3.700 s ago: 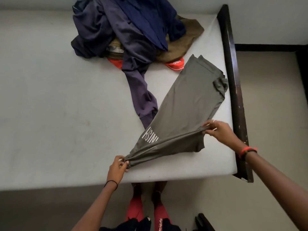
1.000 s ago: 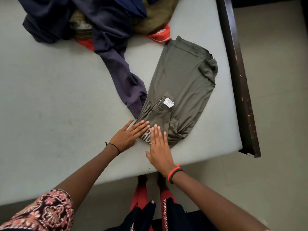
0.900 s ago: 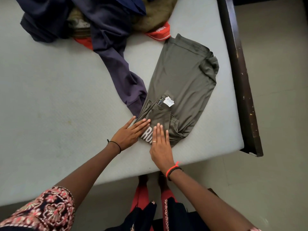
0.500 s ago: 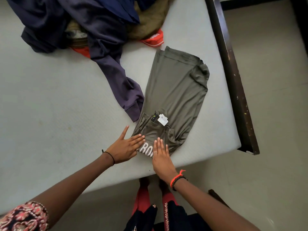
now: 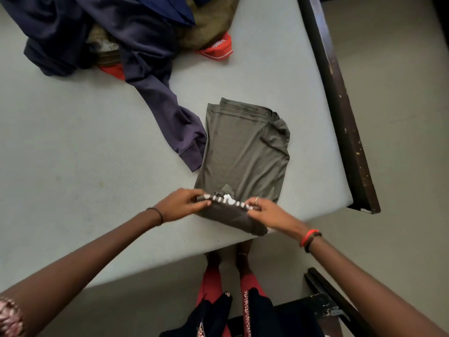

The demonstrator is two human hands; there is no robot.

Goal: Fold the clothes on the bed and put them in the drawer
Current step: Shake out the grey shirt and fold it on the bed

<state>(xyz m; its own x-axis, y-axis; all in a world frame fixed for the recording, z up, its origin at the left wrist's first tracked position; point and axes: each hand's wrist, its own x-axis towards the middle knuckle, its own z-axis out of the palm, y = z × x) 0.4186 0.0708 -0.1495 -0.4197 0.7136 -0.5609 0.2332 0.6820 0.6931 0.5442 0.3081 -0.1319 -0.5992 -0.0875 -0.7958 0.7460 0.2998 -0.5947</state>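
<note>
An olive-grey T-shirt [image 5: 245, 147] lies folded lengthwise near the front right corner of the bed [image 5: 73, 166]. Its near end, with white lettering, is lifted off the mattress. My left hand [image 5: 181, 204] pinches the left corner of that raised end. My right hand [image 5: 266, 212] pinches the right corner, a ring on one finger. The lifted part is turned up toward the rest of the shirt. The drawer is not in view.
A heap of unfolded clothes [image 5: 109, 32] lies at the back: dark blue and purple garments, an olive-brown one and red pieces. A purple sleeve [image 5: 179, 132] reaches the shirt's left edge. A dark wooden bed rail [image 5: 340, 105] runs along the right. Dark furniture [image 5: 323, 310] stands by my feet.
Both hands were pressing flat on the shirt's near end; now they pinch its corners and have lifted it off the mattress. The shirt lies straighter.
</note>
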